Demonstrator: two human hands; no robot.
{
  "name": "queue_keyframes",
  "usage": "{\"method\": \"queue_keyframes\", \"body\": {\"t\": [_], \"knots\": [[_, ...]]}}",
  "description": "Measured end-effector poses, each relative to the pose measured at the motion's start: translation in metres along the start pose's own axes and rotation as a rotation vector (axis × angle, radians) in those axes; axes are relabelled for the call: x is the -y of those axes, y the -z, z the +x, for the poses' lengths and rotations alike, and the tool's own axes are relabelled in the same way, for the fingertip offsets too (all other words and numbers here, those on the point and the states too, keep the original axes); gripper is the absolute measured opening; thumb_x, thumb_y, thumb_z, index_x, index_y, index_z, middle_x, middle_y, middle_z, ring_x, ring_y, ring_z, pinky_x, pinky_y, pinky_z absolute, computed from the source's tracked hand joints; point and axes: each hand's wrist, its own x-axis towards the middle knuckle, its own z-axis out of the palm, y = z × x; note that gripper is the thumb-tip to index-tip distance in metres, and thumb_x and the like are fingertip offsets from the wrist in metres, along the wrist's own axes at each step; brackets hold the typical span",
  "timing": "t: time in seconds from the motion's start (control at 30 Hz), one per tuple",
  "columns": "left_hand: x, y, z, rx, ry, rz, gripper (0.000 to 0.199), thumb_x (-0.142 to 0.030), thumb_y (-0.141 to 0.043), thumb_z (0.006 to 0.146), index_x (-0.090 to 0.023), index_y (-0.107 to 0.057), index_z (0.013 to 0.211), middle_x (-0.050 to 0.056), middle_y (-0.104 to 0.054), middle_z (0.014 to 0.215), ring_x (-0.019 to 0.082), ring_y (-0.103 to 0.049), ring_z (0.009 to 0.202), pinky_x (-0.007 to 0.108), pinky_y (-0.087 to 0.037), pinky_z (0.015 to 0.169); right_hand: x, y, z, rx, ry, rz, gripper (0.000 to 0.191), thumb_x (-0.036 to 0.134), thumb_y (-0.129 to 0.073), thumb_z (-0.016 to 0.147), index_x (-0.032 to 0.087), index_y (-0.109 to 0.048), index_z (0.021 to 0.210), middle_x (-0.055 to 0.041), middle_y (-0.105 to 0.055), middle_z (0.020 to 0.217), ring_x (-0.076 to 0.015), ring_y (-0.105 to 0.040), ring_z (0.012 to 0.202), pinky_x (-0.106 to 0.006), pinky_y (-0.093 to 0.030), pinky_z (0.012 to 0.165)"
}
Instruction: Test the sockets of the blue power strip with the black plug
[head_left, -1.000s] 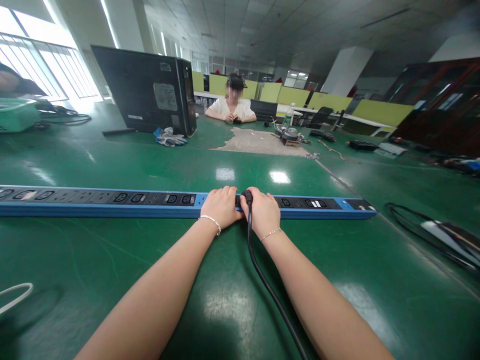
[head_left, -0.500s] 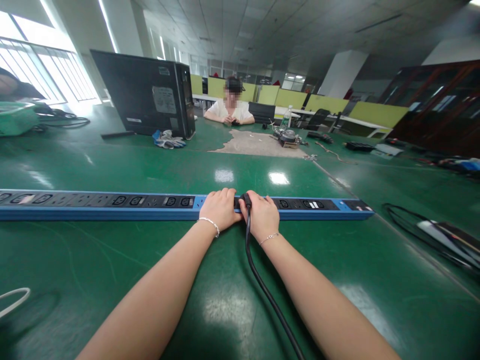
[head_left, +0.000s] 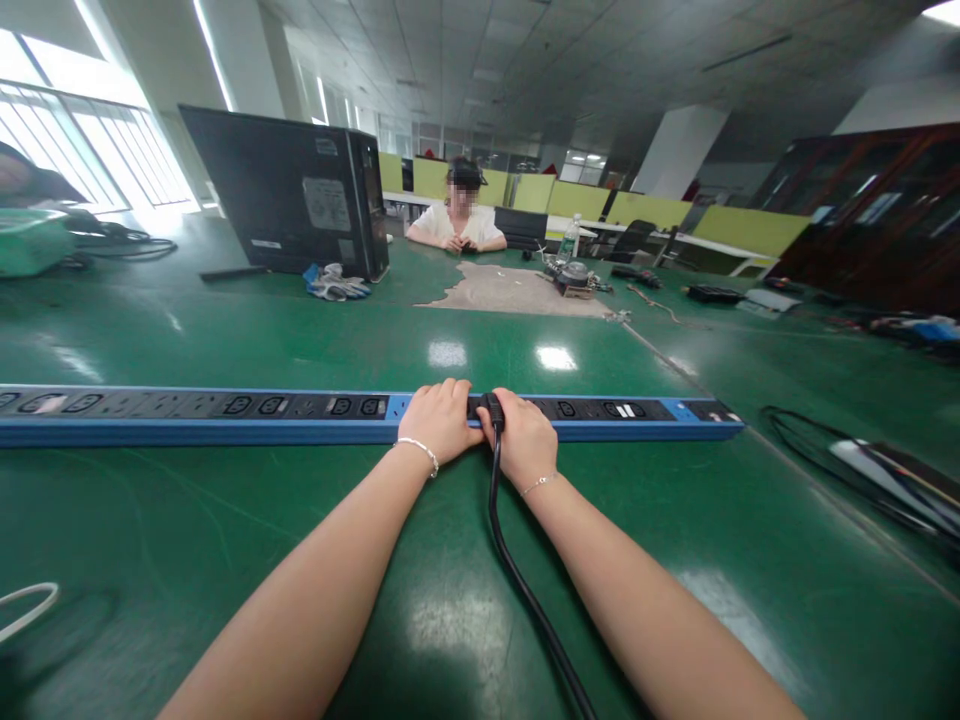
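Observation:
A long blue power strip [head_left: 225, 430] with a row of black sockets lies crosswise on the green table. My left hand [head_left: 437, 422] is wrapped over the strip near its blue middle section, thumb on the near side. Just right of it, my right hand [head_left: 526, 432] is closed around a black power plug [head_left: 492, 408]. The plug sits at the strip's socket face; how deep it is in cannot be seen behind the fingers. From it a thick black cord [head_left: 517, 570] runs down toward me between my forearms.
A black computer tower [head_left: 285, 190] stands at the back left, with work gloves [head_left: 336, 283] beside it. Across the table sits a person [head_left: 459, 222]. A bottle [head_left: 572, 238] and small parts are at the back right. Black cables [head_left: 817, 455] lie on the right.
The view has shifted very slightly. Both hands stay in place on the strip and plug, and the plug looks a little more upright toward me.

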Motion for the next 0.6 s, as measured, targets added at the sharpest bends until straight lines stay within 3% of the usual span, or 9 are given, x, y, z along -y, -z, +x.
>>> {"method": "queue_keyframes", "body": {"t": [0.23, 0.37, 0.5, 0.6], "knots": [[0.001, 0.001, 0.000, 0.005, -0.015, -0.027, 0.059, -0.047, -0.055, 0.076, -0.015, -0.043, 0.125, 0.011, -0.060, 0.110, 0.027, -0.058, 0.101, 0.038, -0.039, 0.088, -0.014, 0.009, 0.001, 0.152, 0.047, 0.053, 0.037, 0.036, -0.043, 0.089, 0.017, -0.053, 0.120, -0.0084, -0.064, 0.115, -0.0217, -0.054, 0.113, -0.033, -0.038, 0.096], [0.001, 0.004, -0.003, -0.022, -0.115, -0.096, 0.071, -0.041, -0.061, 0.074, -0.024, -0.033, 0.137, 0.008, -0.054, 0.126, 0.025, -0.052, 0.112, 0.038, -0.038, 0.094, -0.022, 0.011, -0.006, 0.203, 0.098, 0.072, 0.046, 0.027, -0.042, 0.087, 0.018, -0.043, 0.132, -0.0066, -0.054, 0.131, -0.0216, -0.045, 0.124, -0.040, -0.030, 0.105], [-0.003, 0.006, -0.005, -0.028, -0.260, -0.140, 0.063, -0.032, -0.059, 0.077, -0.032, -0.036, 0.135, 0.004, -0.051, 0.132, 0.022, -0.048, 0.118, 0.041, -0.029, 0.104, -0.028, 0.007, -0.013, 0.184, 0.112, 0.071, 0.050, 0.026, -0.043, 0.084, 0.007, -0.044, 0.130, -0.0131, -0.053, 0.131, -0.0222, -0.043, 0.126, -0.039, -0.027, 0.108], [-0.006, 0.004, -0.005, -0.039, -0.260, -0.173, 0.051, -0.028, -0.056, 0.080, -0.032, -0.044, 0.129, 0.002, -0.055, 0.129, 0.020, -0.050, 0.116, 0.044, -0.025, 0.107, -0.033, 0.004, -0.014, 0.176, 0.134, 0.094, 0.049, 0.019, -0.044, 0.080, 0.008, -0.048, 0.127, -0.0110, -0.053, 0.131, -0.0196, -0.044, 0.125, -0.036, -0.026, 0.109]]}}
